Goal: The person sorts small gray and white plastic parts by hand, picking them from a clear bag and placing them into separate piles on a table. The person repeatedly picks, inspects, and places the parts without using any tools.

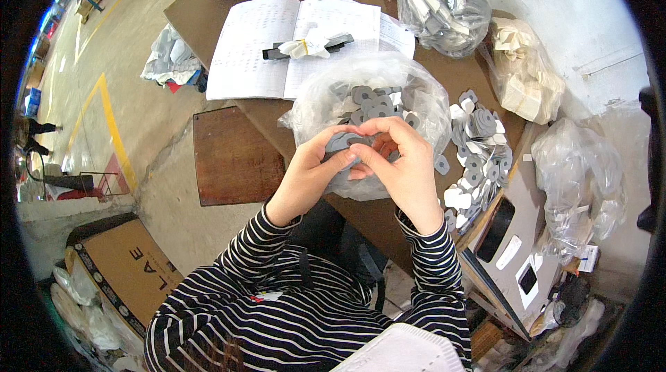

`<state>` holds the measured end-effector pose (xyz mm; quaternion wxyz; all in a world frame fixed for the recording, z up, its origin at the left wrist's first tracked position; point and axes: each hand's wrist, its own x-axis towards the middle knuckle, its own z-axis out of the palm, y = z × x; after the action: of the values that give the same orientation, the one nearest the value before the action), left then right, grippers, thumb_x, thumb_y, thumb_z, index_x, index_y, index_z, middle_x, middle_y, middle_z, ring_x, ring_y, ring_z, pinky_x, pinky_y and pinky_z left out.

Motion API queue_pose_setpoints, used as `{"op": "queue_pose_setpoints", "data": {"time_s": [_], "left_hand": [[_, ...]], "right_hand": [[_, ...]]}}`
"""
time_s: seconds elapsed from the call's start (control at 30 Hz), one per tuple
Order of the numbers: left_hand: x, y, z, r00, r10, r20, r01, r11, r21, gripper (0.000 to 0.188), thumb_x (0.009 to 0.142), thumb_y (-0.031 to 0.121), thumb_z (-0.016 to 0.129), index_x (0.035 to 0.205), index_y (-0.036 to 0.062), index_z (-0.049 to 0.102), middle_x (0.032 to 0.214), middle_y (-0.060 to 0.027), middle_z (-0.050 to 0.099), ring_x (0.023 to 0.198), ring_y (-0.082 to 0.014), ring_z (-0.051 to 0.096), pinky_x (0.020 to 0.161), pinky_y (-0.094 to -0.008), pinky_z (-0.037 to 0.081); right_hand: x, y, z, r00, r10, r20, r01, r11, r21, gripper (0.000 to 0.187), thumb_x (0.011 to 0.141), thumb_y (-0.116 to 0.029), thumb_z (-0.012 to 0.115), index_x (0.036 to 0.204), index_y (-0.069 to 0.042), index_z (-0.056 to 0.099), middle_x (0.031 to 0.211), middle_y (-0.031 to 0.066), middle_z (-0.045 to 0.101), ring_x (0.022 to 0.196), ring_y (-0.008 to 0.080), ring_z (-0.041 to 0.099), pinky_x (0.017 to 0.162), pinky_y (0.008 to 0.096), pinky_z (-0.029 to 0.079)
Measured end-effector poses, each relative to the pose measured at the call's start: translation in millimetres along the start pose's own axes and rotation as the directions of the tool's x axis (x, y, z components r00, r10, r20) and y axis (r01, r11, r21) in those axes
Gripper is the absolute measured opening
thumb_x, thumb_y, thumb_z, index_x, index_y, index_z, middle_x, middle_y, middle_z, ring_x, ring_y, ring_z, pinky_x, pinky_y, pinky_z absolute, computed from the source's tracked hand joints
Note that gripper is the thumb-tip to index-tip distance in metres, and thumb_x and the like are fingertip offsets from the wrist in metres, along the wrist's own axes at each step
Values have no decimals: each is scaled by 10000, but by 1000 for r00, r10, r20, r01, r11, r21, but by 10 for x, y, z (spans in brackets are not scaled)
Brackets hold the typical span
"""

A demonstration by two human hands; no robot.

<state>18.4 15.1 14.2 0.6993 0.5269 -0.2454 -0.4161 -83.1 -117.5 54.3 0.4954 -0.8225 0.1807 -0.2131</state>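
Both my hands meet over a clear plastic bag [316, 94] that stands open on the brown table. Closed round a small stack of flat grey pads [338, 142] is my left hand [313, 167]. With fingers bent, my right hand [402, 160] pinches the same stack from the other side, and its thumb lies across the pads near the left thumb. My fingers hide part of the stack. Inside the bag lie more grey pads [374, 103], each with a darker spot. To the right, a loose pile of grey and white pads [479, 157] spreads along the table edge.
An open notebook [250, 46] lies behind the bag, bearing a banded bundle of white and dark strips [305, 46]. Filled plastic bags [444, 4] stand at the back. A phone [497, 229] rests at the right. A wooden stool [236, 157] and a cardboard box [128, 268] are leftward.
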Motion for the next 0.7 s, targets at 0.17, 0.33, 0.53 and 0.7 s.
{"op": "queue_pose_setpoints", "data": {"time_s": [0.17,0.33,0.53,0.7], "left_hand": [[-7,40,0,996,-59,70,63,997,-52,229,954,44,620,1158,-56,588,976,-92,699,824,-146,694,732,-254,561],[-8,36,-17,997,-49,65,48,999,19,216,942,44,640,1131,-52,598,943,-96,704,794,-144,699,683,-242,566],[-35,22,10,998,-60,19,61,994,-90,259,975,44,571,1216,-49,554,962,-125,706,818,-155,697,718,-246,552],[-34,102,30,997,-41,65,57,960,-273,304,1001,57,508,1282,-59,521,1048,-174,706,895,-175,690,794,-264,531]], "right_hand": [[-19,99,-45,998,64,7,-65,991,113,112,819,-2,732,903,-9,657,910,43,650,738,96,616,643,227,487],[-13,75,-51,1000,5,-4,-4,994,105,99,832,-12,723,919,-18,677,905,53,678,716,105,616,621,243,479],[-25,0,-64,995,95,-31,-93,994,53,123,860,-6,701,982,6,694,826,17,679,746,81,623,681,230,497],[45,161,-188,969,121,-215,-101,990,99,148,868,-21,713,1012,11,701,790,-11,671,711,56,584,664,209,473]]}}
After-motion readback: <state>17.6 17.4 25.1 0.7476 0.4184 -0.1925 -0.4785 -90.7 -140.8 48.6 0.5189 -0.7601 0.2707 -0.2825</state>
